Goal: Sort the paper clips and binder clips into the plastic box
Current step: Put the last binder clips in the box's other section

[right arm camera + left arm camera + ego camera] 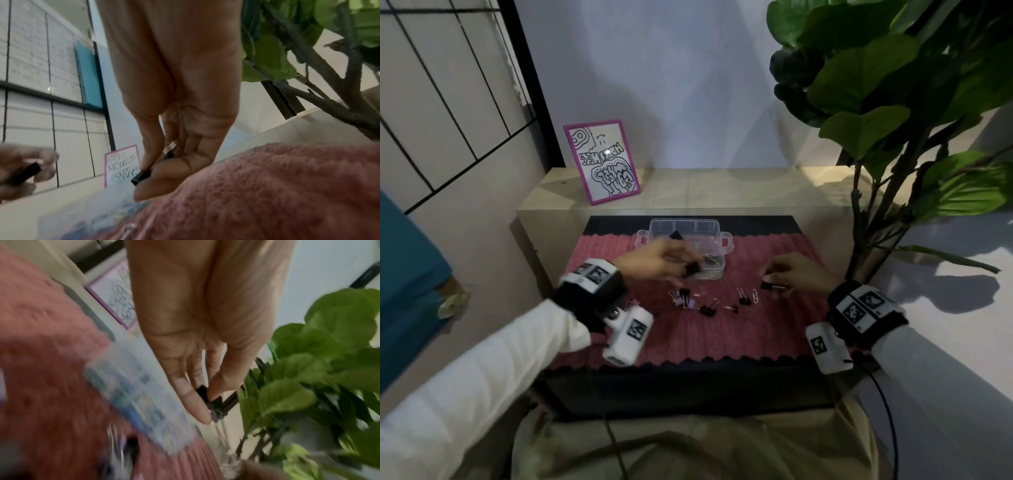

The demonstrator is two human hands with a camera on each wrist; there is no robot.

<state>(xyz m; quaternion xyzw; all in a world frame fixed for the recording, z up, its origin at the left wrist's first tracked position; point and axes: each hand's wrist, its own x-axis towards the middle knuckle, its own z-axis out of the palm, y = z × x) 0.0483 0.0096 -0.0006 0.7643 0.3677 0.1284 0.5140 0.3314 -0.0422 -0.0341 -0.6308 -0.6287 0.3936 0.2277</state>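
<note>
The left hand (654,262) pinches a black binder clip (692,269) between thumb and fingertips, held above the near edge of the clear box (717,229). The right hand (796,274), low over the right side of the pink mat (756,335), pinches another black clip (141,176) between thumb and forefinger, its wire handles up against the fingers. The box stands at the far edge of the mat, near the middle, with coloured paper clips (714,261) in its near compartment and a black clip (676,235) further in. Loose clips (707,303), black and lilac, lie mid-mat between the hands, a white paper clip (755,295) among them.
</note>
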